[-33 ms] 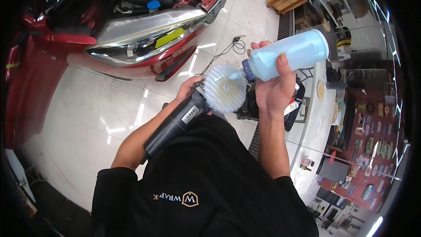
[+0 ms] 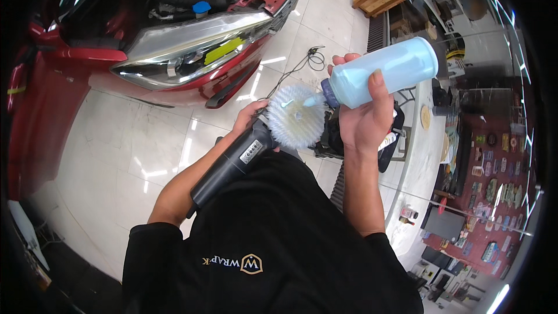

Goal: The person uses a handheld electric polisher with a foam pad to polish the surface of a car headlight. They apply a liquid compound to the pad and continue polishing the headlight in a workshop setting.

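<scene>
Head view: pale blue plastic squeeze bottle (image 2: 388,71) gripped in closed right hand (image 2: 363,117), tilted, dark nozzle held just at white fluffy round polishing pad (image 2: 295,115); no change since earlier frame. Black handheld polisher body (image 2: 232,164) clasped by left hand (image 2: 249,117), fingers partly hidden behind pad. Liquid flow not discernible. Red car's headlight (image 2: 186,52) cut off at upper left

head-worn fisheye view, looking steeply down, close over chest and forearms
</scene>
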A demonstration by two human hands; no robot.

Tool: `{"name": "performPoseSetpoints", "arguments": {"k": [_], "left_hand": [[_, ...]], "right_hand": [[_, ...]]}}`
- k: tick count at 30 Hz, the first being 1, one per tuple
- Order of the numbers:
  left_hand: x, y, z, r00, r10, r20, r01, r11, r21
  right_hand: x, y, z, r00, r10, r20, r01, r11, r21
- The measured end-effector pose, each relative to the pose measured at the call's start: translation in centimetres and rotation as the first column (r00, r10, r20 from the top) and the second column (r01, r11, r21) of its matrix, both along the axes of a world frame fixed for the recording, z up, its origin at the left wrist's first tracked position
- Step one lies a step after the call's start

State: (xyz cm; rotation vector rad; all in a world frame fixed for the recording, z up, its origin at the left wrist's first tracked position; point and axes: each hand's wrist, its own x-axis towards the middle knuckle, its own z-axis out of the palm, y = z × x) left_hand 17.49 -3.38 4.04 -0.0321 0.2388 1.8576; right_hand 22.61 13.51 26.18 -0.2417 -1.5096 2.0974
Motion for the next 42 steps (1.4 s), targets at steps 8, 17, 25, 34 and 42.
{"name": "performPoseSetpoints", "arguments": {"k": [8, 17, 25, 34, 42], "left_hand": [[0.1, 1.2, -1.0, 0.999, 0.035, -0.011, -0.035, 0.998, 0.058], [-0.2, 1.8, -1.6, 0.998, 0.044, -0.054, -0.044, 0.999, -0.003], [1.2, 2.8, -2.5, 0.994, 0.085, 0.070, -0.093, 0.989, 0.111], [5.4, 4.0, -5.9, 0.941, 0.091, 0.325, -0.156, 0.971, 0.182], [7.3, 0.8, -9.9, 0.951, 0.133, 0.279, -0.154, 0.986, 0.056]], "right_hand": [[2.1, 0.4, -0.8, 0.998, 0.060, 0.034, -0.061, 0.998, 0.025], [1.7, 1.3, -1.9, 0.999, 0.037, 0.029, -0.039, 0.998, 0.041], [1.6, 12.6, -7.7, 0.946, -0.325, 0.003, 0.325, 0.945, -0.046], [18.2, 46.6, -32.0, 0.808, -0.265, 0.526, 0.586, 0.275, -0.762], [23.1, 53.3, -42.0, 0.843, -0.248, 0.477, 0.514, 0.109, -0.851]]}}
